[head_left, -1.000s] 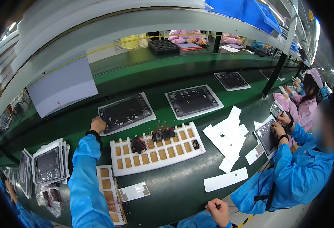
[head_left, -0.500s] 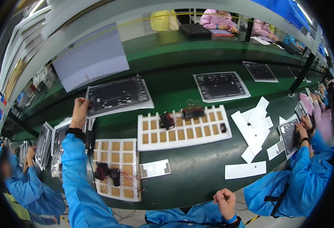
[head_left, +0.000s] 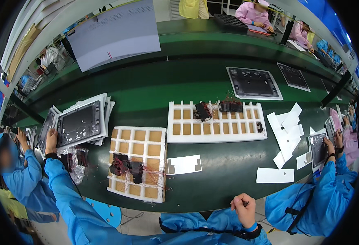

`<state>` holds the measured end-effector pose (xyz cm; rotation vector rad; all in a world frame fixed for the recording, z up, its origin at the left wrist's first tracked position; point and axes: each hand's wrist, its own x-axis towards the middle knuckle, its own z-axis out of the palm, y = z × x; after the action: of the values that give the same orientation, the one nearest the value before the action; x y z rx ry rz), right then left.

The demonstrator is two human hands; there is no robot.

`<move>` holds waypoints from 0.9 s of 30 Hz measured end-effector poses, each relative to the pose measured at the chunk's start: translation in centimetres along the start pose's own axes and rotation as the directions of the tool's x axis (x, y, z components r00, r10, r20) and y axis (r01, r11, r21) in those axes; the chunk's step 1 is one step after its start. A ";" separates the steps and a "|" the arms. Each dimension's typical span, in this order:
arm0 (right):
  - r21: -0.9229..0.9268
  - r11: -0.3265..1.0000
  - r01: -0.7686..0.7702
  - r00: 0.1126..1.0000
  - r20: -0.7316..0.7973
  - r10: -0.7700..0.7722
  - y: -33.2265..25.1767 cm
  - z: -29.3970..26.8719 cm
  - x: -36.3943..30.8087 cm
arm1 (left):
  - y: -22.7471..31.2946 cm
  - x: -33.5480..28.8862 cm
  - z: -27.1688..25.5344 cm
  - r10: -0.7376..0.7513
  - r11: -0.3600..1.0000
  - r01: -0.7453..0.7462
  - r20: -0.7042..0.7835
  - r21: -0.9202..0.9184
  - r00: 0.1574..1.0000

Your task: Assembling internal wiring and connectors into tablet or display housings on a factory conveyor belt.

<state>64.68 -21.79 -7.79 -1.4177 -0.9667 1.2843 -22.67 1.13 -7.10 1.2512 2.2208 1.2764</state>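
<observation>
- Dark panel [head_left: 79, 123]: shifted from ten o'clock to nine, now over the white-edged stack [head_left: 109, 117].
- Left hand [head_left: 51, 141]: fingers grasping the panel's edge, at its eight o'clock.
- Right hand [head_left: 243, 207]: five o'clock; fingers curled around a small dark object [head_left: 245, 203].
- Foam tray [head_left: 152, 150]: between seven and eight o'clock, bearing wired black parts [head_left: 137, 171].

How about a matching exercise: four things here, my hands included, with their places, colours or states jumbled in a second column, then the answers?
Things:
1. left hand
2. pile of white sheets
3. large board
4. right hand

Places, colours, states:
A. pale grey, at the back
B. curled, a small dark thing at its fingers
C. holding the left side of a dark panel
D. right of the wide foam tray

Pairs: 1-C; 2-D; 3-A; 4-B
</observation>
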 end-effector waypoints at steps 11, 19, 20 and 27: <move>-0.073 0.997 -0.039 0.998 0.046 0.043 -0.3 1.3 0.4 | 13.9 -4.2 12.6 0.565 0.785 -0.553 0.046 0.278 0.824; -0.080 0.996 -0.029 0.990 0.132 0.040 -0.7 0.8 -0.1 | 42.5 -20.6 42.5 0.538 0.817 -0.492 0.703 -0.300 0.466; -0.099 0.994 -0.056 0.991 0.112 0.067 -0.9 0.2 -0.4 | 44.6 -22.2 45.9 0.495 0.838 -0.469 0.750 -0.280 0.437; -0.009 1.000 -0.030 0.991 -0.131 0.028 1.0 -5.2 -3.2 | 48.4 -25.3 63.4 0.276 0.635 -0.751 0.856 0.178 0.437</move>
<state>69.37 -25.82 -8.13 -1.5097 -0.8695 1.1929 56.75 27.42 -7.83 2.3287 1.5287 0.0019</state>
